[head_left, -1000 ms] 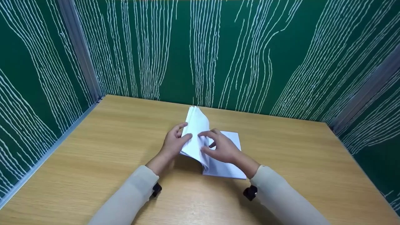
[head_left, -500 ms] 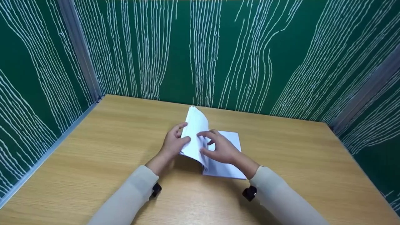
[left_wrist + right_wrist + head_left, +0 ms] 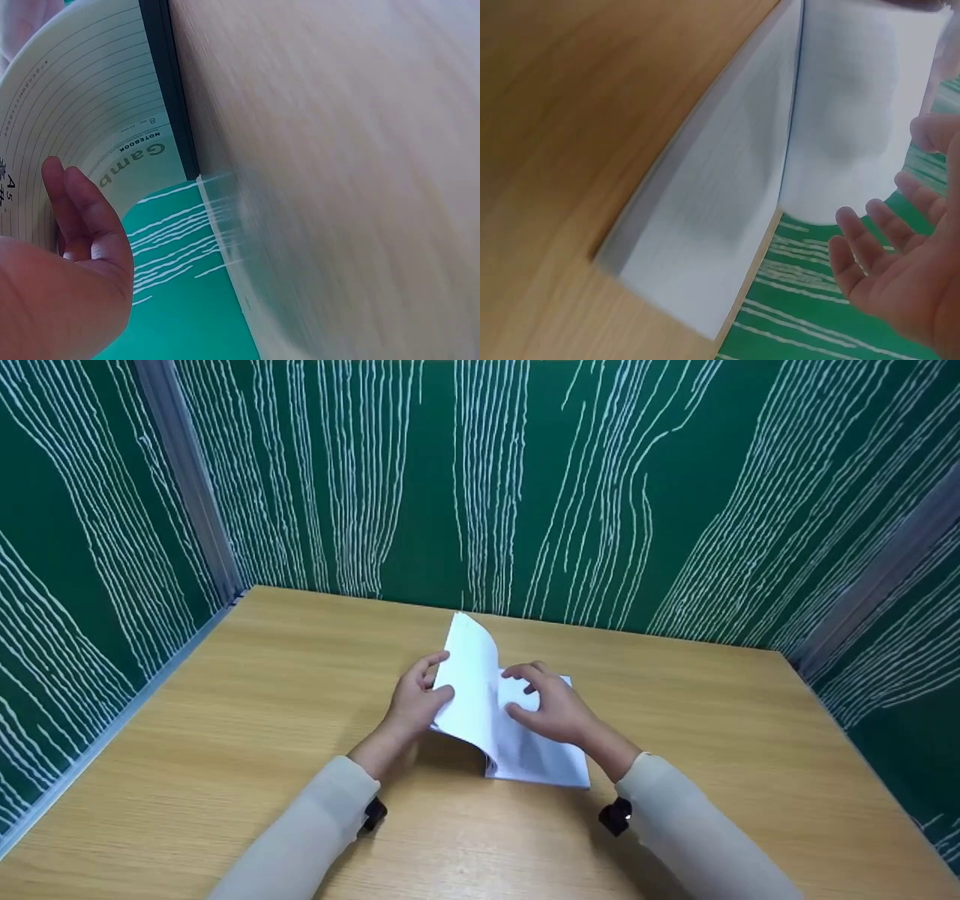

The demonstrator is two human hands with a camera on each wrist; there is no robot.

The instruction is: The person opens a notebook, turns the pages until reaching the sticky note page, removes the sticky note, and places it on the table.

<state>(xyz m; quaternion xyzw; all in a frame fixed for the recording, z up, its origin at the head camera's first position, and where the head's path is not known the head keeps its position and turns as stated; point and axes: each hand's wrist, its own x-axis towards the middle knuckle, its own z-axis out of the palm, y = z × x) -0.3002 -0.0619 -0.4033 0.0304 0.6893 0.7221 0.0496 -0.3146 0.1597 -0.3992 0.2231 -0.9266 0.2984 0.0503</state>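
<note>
A notebook (image 3: 541, 763) lies open on the table, its right part flat and its left part standing up in a curve. My left hand (image 3: 414, 699) grips the outer edge of the raised part, thumb on the white page and fingers behind. In the left wrist view the lined cover (image 3: 97, 82) bears the printed word "NOTEBOOK", and a dark spine (image 3: 166, 82) runs along it. My right hand (image 3: 556, 709) hovers over the flat page with fingers loosely spread. In the right wrist view that hand (image 3: 911, 281) holds nothing, close to the raised page (image 3: 840, 135).
The wooden table (image 3: 300, 660) spreads around the notebook on all sides. Green panels (image 3: 420, 495) with wavy white lines stand behind it and at both sides. Grey posts (image 3: 191, 480) mark the corners. Dark wrist devices (image 3: 616, 816) sit under the sleeves.
My right hand has moved off the raised page to the right, over the flat page. Sheets that fanned apart at the raised part's top now lie together. My left hand keeps its hold.
</note>
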